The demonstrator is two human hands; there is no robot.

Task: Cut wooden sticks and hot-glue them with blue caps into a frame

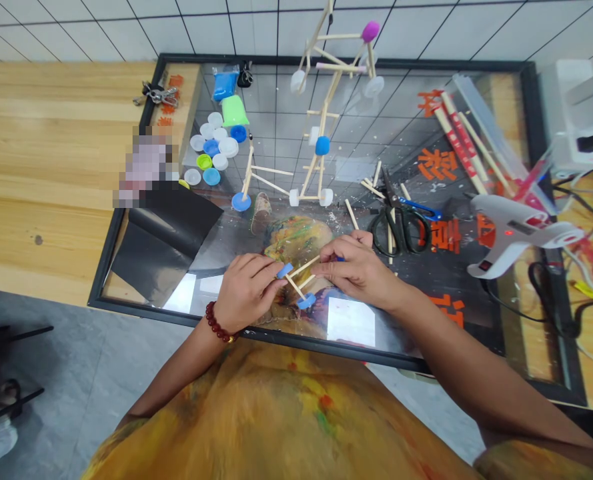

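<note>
Low over the glass tabletop, I hold a small frame of thin wooden sticks (303, 268) between both hands. Blue bottle caps (307, 301) are fixed like wheels on the ends of its cross stick. My left hand (246, 290), with a dark red bead bracelet at the wrist, pinches the frame by the upper blue cap (285, 271). The far ends of two sticks are gripped in the fingers of my right hand (353, 267), where a bit of blue shows, mostly hidden. Just beyond stands a stick model (271, 175) with a blue cap under its corner.
A taller stick model (321, 147) with white caps stands behind. Black scissors (399, 223) lie among cut sticks, right of my right hand. Farther right sits a white glue gun (516, 230) with cables. Loose bottle caps (211, 148), clay packs (233, 110) and black sheets (166, 233) lie left.
</note>
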